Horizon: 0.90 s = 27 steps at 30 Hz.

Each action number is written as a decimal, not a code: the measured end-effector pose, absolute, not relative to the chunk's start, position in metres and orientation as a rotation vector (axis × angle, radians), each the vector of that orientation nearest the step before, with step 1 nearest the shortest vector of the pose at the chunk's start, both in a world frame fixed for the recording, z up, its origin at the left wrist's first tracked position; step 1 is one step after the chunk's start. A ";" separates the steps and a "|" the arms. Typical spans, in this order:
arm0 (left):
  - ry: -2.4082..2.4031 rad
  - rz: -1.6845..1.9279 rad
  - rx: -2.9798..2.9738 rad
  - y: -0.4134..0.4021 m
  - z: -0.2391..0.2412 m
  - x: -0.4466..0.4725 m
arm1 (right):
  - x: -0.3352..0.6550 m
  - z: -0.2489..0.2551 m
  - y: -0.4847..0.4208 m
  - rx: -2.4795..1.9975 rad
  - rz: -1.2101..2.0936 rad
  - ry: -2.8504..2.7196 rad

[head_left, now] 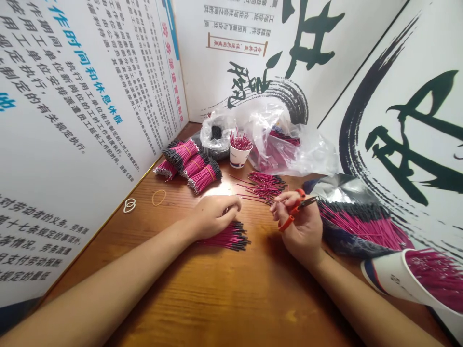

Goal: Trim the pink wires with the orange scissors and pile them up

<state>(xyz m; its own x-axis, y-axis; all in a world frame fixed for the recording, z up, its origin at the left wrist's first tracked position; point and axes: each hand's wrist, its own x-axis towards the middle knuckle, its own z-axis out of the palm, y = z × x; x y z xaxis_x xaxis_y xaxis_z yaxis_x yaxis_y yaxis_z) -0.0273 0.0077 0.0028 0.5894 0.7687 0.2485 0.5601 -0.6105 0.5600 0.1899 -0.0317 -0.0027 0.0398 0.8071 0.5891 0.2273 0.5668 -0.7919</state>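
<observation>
Bright, glare on tabletop (224,289), stretched edges

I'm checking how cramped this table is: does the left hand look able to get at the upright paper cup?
Probably yes: mostly bare tabletop lies between the left hand and the upright paper cup. Loose pink wires jut in near that path, but nothing seems to block it.

At left of the frame, the wall panel (104,183) is bearing a blue heading (85,59), "工作时间和休息休假", and a pink heading (173,72), "劳务派遣管理制度". At upper centre, the back panel (202,72) is displaying inverted "共". Cup (385,274) print, lower right, is appearing illegible.
</observation>
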 end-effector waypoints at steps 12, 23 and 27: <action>0.774 0.680 2.598 -0.001 0.014 -0.021 | 0.183 -0.004 -0.038 -1.019 0.420 -2.060; 1.067 1.181 2.148 0.009 0.003 -0.027 | 0.185 -0.008 -0.032 -1.313 0.605 -1.841; 1.069 1.211 2.082 0.009 0.005 -0.028 | 0.186 -0.010 -0.030 -1.353 0.709 -1.777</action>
